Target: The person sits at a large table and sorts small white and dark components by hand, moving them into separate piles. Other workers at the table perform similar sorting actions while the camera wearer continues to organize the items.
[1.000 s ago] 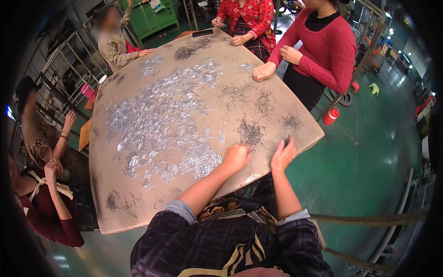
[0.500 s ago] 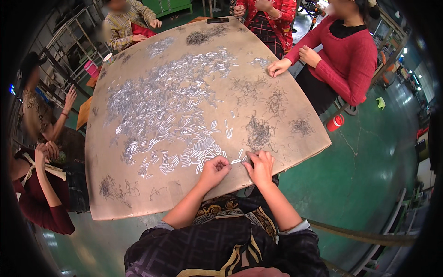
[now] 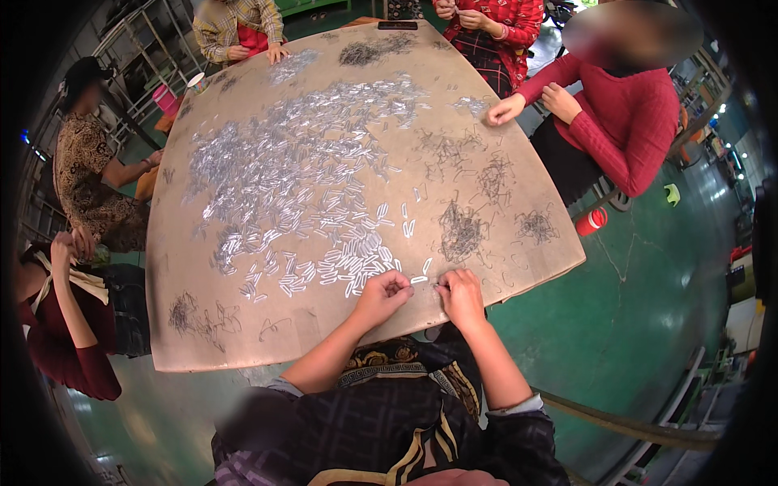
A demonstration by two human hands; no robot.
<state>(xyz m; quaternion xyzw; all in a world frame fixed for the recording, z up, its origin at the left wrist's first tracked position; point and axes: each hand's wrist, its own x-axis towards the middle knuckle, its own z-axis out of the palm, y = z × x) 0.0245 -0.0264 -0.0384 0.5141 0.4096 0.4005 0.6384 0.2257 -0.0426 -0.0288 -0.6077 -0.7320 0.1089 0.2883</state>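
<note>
Both hands meet at the near edge of the tabletop, pinching small metal parts between them.

The left hand [image 3: 383, 293] is curled nearly closed, its fingertips gathered on a small silvery oblong metal piece [image 3: 418, 279] at the near fringe of the wide scatter of shiny metal pieces [image 3: 300, 174]. The right hand [image 3: 460, 296] is likewise curled, fingertips pinched on something thin; what exactly, I cannot tell. The piece lies between the two hands, slightly nearer the left, its long axis running roughly left to right. A tangled clump of dark wire hooks [image 3: 462, 229] sits just beyond the right hand on the round brown tabletop [image 3: 243, 340].
</note>
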